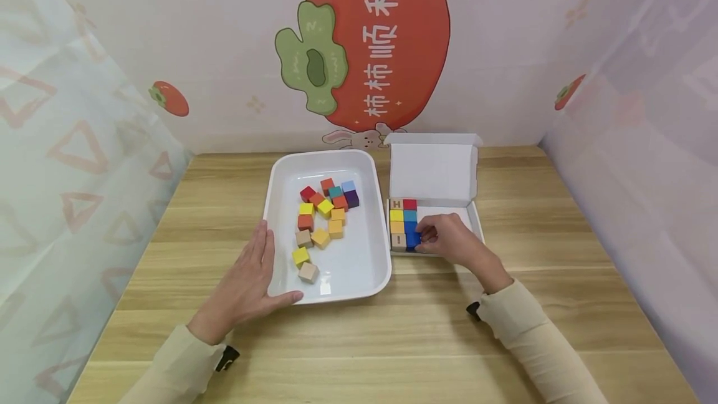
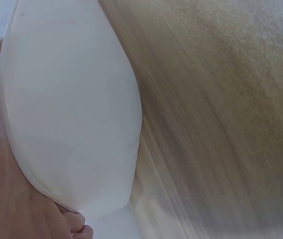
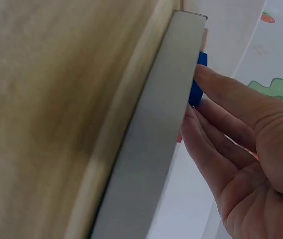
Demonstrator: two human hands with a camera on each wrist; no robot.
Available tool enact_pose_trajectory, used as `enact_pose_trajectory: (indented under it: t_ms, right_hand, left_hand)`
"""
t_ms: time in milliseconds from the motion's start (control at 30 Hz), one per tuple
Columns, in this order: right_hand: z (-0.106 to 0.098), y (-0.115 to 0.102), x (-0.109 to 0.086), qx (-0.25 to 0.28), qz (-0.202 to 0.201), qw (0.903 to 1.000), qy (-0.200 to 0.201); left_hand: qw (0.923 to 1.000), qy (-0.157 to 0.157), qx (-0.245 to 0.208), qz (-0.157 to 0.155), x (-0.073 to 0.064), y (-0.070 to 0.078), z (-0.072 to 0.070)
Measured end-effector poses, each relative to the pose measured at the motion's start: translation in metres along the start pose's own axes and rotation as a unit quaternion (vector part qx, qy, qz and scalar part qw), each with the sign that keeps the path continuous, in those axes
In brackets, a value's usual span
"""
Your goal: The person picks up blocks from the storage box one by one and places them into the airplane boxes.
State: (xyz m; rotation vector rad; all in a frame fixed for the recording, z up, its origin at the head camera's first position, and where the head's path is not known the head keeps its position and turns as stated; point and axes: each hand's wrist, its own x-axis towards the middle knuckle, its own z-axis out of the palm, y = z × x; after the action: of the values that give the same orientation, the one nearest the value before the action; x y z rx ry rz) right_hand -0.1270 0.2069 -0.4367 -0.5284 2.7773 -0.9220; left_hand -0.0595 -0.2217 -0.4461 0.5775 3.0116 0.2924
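Note:
My left hand (image 1: 247, 279) lies along the near left corner of a white tray (image 1: 364, 285), fingers straight and thumb over the rim. In the left wrist view the hand (image 2: 17, 194) touches the tray's outer wall (image 2: 71, 109). Over a shallow white box (image 1: 479, 223), my right hand (image 1: 449, 239) pinches a blue cube (image 1: 412, 240) at the near end of the second column. The right wrist view shows thumb and fingers around that blue cube (image 3: 197, 92), just past the box's side wall (image 3: 153, 124). Beside it sits a wooden cube with a dark mark (image 1: 398, 242).
Loose cubes fill the tray's middle, including a dark purple cube (image 1: 351, 198), a yellow cube (image 1: 301, 257) and a plain wooden cube (image 1: 308, 273). The box's lid (image 1: 432, 170) stands raised at the back. Under everything is a wood-grain table (image 1: 359, 354); a printed cloth (image 1: 235, 48) hangs behind.

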Motion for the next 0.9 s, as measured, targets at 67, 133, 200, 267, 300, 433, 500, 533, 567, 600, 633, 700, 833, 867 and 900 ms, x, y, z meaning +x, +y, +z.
enact_pose_trajectory:
  t_ms: [67, 133, 200, 267, 300, 433, 500, 533, 567, 600, 633, 700, 833, 867, 900]
  right_hand:
    - [0.002, 0.001, 0.0, 0.012, 0.007, 0.9998, 0.012]
    - [0.004, 0.002, -0.001, 0.02, 0.015, 0.9995, 0.02]
    - [0.005, 0.002, -0.001, 0.032, 0.028, 0.9988, 0.024]
    - [0.005, 0.001, -0.001, 0.047, 0.045, 0.9977, 0.022]
    - [0.005, 0.001, -0.001, 0.054, 0.053, 0.997, 0.02]
    - [0.004, -0.002, 0.0, 0.063, 0.081, 0.9947, 0.005]
    - [0.002, -0.006, -0.001, 0.046, 0.081, 0.9957, 0.005]
    - [0.0, -0.009, -0.001, 0.036, 0.076, 0.9964, 0.006]
    - [-0.003, -0.013, -0.002, 0.025, 0.068, 0.9973, 0.009]
    - [-0.005, -0.017, -0.001, 0.015, 0.06, 0.998, 0.013]
    - [-0.008, -0.022, 0.0, 0.006, 0.052, 0.9985, 0.017]
    - [-0.014, -0.032, 0.004, -0.005, 0.034, 0.9992, 0.022]
    - [-0.024, -0.054, 0.021, -0.014, 0.017, 0.9996, 0.014]
    - [-0.026, -0.059, 0.026, -0.018, 0.014, 0.9997, 0.011]
    - [-0.028, -0.064, 0.032, -0.02, 0.015, 0.9997, 0.007]
  left_hand:
    - [1.0, -0.002, 0.0, 0.0, 0.0, 0.0, 0.0]
    - [1.0, -0.004, 0.001, -0.001, 0.0, 0.0, 0.0]
    - [1.0, -0.004, 0.001, -0.002, 0.0, -0.001, 0.0]
    - [1.0, -0.003, 0.0, -0.003, 0.0, -0.001, 0.0]
    - [1.0, -0.003, -0.001, -0.003, 0.0, -0.001, 0.001]
    - [1.0, -0.003, -0.004, -0.005, 0.001, -0.001, 0.002]
    - [1.0, -0.003, -0.004, -0.004, 0.001, -0.001, 0.002]
    - [1.0, -0.003, -0.005, -0.004, 0.001, -0.001, 0.002]
    - [1.0, -0.003, -0.004, -0.004, 0.001, -0.001, 0.002]
    - [1.0, -0.003, -0.004, -0.004, 0.001, -0.001, 0.002]
    - [1.0, -0.003, -0.004, -0.003, 0.001, -0.001, 0.002]
    - [1.0, -0.004, -0.003, -0.003, 0.001, -0.001, 0.002]
    - [1.0, -0.007, -0.002, -0.004, 0.001, -0.001, 0.002]
    - [1.0, -0.008, -0.003, -0.004, 0.001, -0.001, 0.002]
    - [1.0, -0.008, -0.002, -0.004, 0.001, -0.001, 0.002]
